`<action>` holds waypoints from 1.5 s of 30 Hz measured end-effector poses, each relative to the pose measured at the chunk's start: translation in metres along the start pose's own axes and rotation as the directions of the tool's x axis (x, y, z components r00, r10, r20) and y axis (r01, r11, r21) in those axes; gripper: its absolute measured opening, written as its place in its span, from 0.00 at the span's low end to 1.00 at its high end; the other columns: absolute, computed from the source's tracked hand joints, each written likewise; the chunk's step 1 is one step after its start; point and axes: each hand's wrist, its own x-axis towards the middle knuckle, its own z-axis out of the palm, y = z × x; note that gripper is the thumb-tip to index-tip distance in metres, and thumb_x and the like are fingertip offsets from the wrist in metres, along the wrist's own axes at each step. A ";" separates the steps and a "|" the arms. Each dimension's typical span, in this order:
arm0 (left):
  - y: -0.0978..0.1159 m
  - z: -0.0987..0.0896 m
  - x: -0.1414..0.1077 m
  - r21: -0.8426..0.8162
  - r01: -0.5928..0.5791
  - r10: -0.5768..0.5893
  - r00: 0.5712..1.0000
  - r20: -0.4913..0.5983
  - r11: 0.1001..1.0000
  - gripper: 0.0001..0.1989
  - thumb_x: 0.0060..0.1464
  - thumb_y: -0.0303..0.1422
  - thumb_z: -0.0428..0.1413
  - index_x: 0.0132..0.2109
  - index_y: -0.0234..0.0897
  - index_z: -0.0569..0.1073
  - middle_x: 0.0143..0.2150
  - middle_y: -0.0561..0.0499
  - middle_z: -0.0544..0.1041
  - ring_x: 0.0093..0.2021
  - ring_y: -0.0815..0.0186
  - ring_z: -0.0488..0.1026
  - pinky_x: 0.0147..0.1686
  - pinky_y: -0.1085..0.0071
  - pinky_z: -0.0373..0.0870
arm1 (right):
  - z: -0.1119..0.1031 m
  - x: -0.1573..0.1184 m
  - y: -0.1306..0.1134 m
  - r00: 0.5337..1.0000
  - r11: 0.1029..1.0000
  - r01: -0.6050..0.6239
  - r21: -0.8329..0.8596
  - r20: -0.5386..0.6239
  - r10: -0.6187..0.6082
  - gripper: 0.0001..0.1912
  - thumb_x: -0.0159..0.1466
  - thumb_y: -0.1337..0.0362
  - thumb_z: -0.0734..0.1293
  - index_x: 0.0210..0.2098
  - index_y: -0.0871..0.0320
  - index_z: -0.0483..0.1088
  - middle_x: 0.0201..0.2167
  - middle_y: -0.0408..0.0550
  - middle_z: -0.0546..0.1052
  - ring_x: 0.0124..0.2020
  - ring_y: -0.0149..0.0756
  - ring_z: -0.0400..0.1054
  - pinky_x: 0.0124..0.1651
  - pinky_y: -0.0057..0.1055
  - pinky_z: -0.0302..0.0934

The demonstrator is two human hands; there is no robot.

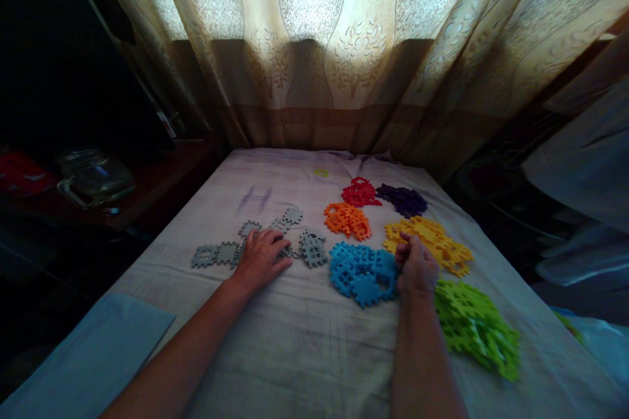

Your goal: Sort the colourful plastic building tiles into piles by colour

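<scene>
My left hand [263,257] lies palm down with its fingers spread over grey pieces [227,253] on the cloth-covered table. More grey pieces [312,249] lie just right of its fingertips. My right hand [417,265] is curled, between the blue pile [363,272] and the yellow pile [430,242]; what its fingers hold, if anything, is hidden. A green pile [474,324] lies beside the right wrist. Beyond the hands are an orange pile [347,220], a red pile [361,192] and a dark purple pile [403,199].
One small yellow-green piece [321,172] lies near the table's far edge. A light blue sheet [93,353] covers the near left corner. Curtains [314,78] hang behind the table. A glass jug [93,177] stands on a dark surface at the left.
</scene>
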 end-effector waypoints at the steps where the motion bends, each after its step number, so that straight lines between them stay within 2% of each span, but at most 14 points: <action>1: 0.000 -0.001 0.000 0.010 -0.009 0.009 1.000 -0.003 1.000 0.14 0.52 0.39 0.60 0.47 0.45 0.74 0.56 0.47 0.73 0.60 0.54 0.65 0.64 0.47 0.46 | 0.000 0.000 0.001 1.000 1.000 0.008 -0.001 0.009 -0.008 0.21 0.51 0.47 0.69 0.31 0.60 0.74 0.16 0.35 0.66 0.17 0.24 0.56 0.20 0.24 0.49; 5: -0.001 -0.006 0.002 0.015 -0.057 0.056 0.998 0.009 0.998 0.09 0.52 0.38 0.60 0.40 0.43 0.74 0.54 0.47 0.74 0.60 0.55 0.64 0.64 0.46 0.44 | 0.000 0.000 0.000 1.000 1.000 0.014 -0.011 0.006 -0.014 0.21 0.51 0.47 0.68 0.31 0.60 0.74 0.16 0.35 0.66 0.17 0.24 0.57 0.20 0.24 0.49; 9: -0.006 -0.008 -0.001 -0.019 -0.117 0.117 0.993 0.006 0.993 0.08 0.53 0.39 0.59 0.38 0.41 0.72 0.49 0.49 0.77 0.57 0.58 0.67 0.65 0.48 0.42 | 0.001 -0.002 -0.003 1.000 1.000 -0.014 -0.008 -0.008 0.014 0.22 0.49 0.47 0.69 0.31 0.60 0.74 0.16 0.36 0.67 0.18 0.25 0.57 0.21 0.23 0.50; 12: -0.005 -0.009 0.002 -0.081 -0.060 0.056 0.997 -0.046 0.995 0.09 0.55 0.40 0.57 0.39 0.41 0.72 0.44 0.50 0.78 0.50 0.60 0.72 0.64 0.51 0.47 | 0.002 -0.003 -0.003 1.000 1.000 -0.011 -0.013 -0.002 0.011 0.22 0.49 0.46 0.69 0.32 0.60 0.74 0.16 0.36 0.67 0.18 0.24 0.57 0.21 0.23 0.50; 16: 0.012 -0.006 0.022 -0.157 0.003 -0.018 0.995 -0.093 0.988 0.11 0.56 0.43 0.55 0.40 0.42 0.72 0.41 0.51 0.79 0.45 0.62 0.74 0.62 0.54 0.52 | 0.000 -0.002 0.000 1.000 1.000 0.009 -0.020 0.015 -0.008 0.24 0.50 0.45 0.69 0.32 0.60 0.74 0.17 0.36 0.67 0.18 0.25 0.57 0.21 0.24 0.50; 19: 0.029 0.001 0.040 -0.189 0.005 -0.016 0.998 -0.058 0.982 0.13 0.56 0.45 0.55 0.40 0.41 0.73 0.39 0.51 0.79 0.43 0.62 0.74 0.59 0.56 0.56 | 0.000 0.000 0.002 1.000 1.000 0.009 -0.017 0.010 -0.009 0.24 0.50 0.45 0.69 0.33 0.60 0.74 0.17 0.35 0.67 0.17 0.25 0.57 0.20 0.24 0.50; 22: 0.037 0.006 0.056 -0.162 -0.006 -0.002 0.999 -0.047 0.987 0.16 0.56 0.47 0.55 0.43 0.42 0.73 0.43 0.49 0.79 0.47 0.60 0.73 0.58 0.58 0.58 | -0.001 0.001 0.004 1.000 1.000 0.010 -0.012 0.006 -0.010 0.23 0.50 0.45 0.69 0.33 0.59 0.74 0.17 0.35 0.67 0.17 0.25 0.56 0.20 0.24 0.49; 26: 0.021 0.002 0.078 -0.011 0.110 -0.110 0.993 -0.034 0.994 0.19 0.57 0.46 0.54 0.51 0.43 0.71 0.55 0.48 0.75 0.57 0.59 0.67 0.60 0.59 0.55 | 0.000 0.002 0.004 1.000 1.000 -0.013 0.003 0.006 0.013 0.24 0.49 0.45 0.70 0.33 0.60 0.75 0.17 0.35 0.67 0.17 0.25 0.56 0.20 0.24 0.48; 30: -0.002 -0.005 0.100 0.068 0.229 -0.232 0.972 0.040 0.971 0.22 0.53 0.46 0.55 0.52 0.41 0.72 0.54 0.42 0.75 0.56 0.51 0.69 0.55 0.54 0.59 | 0.001 0.001 0.002 0.999 0.999 -0.040 0.017 -0.010 0.040 0.25 0.48 0.44 0.70 0.32 0.60 0.75 0.17 0.36 0.67 0.18 0.25 0.57 0.20 0.24 0.49; 33: -0.006 -0.004 0.111 0.114 0.264 -0.275 0.956 0.103 0.958 0.26 0.49 0.50 0.57 0.50 0.39 0.74 0.51 0.38 0.76 0.53 0.46 0.70 0.51 0.52 0.62 | 0.001 0.001 0.002 1.000 1.000 -0.021 0.019 0.009 0.020 0.24 0.49 0.45 0.70 0.32 0.60 0.74 0.17 0.35 0.67 0.18 0.24 0.57 0.20 0.24 0.49; 36: -0.001 -0.001 0.117 0.144 0.261 -0.280 0.951 0.134 0.955 0.26 0.47 0.49 0.57 0.48 0.36 0.75 0.51 0.36 0.76 0.54 0.44 0.70 0.52 0.50 0.61 | 0.001 0.002 0.004 1.000 1.000 -0.005 0.026 0.026 0.004 0.23 0.50 0.45 0.70 0.32 0.60 0.74 0.16 0.35 0.66 0.17 0.24 0.56 0.20 0.23 0.48; 40: 0.005 -0.001 0.122 0.138 0.234 -0.256 0.951 0.175 0.962 0.23 0.49 0.42 0.57 0.50 0.34 0.75 0.51 0.35 0.75 0.54 0.44 0.70 0.53 0.49 0.61 | 0.000 0.003 0.006 1.000 1.000 -0.005 0.024 0.018 0.004 0.25 0.49 0.44 0.70 0.33 0.60 0.75 0.17 0.36 0.67 0.17 0.24 0.56 0.20 0.23 0.48; 42: 0.006 -0.003 0.125 0.108 0.208 -0.226 0.954 0.197 0.972 0.24 0.50 0.39 0.57 0.53 0.34 0.73 0.53 0.35 0.74 0.54 0.47 0.70 0.54 0.53 0.63 | 0.000 0.003 0.005 1.000 1.000 -0.011 0.016 0.010 0.011 0.25 0.48 0.44 0.70 0.32 0.60 0.75 0.17 0.36 0.67 0.18 0.24 0.56 0.20 0.23 0.49; 45: 0.007 -0.007 0.130 0.018 0.131 -0.131 0.959 0.251 0.991 0.25 0.51 0.38 0.56 0.57 0.38 0.70 0.56 0.42 0.73 0.55 0.56 0.71 0.55 0.65 0.65 | 0.001 0.003 0.005 1.000 1.000 -0.009 0.011 0.003 0.009 0.26 0.48 0.43 0.70 0.32 0.60 0.75 0.16 0.35 0.67 0.18 0.24 0.57 0.20 0.23 0.49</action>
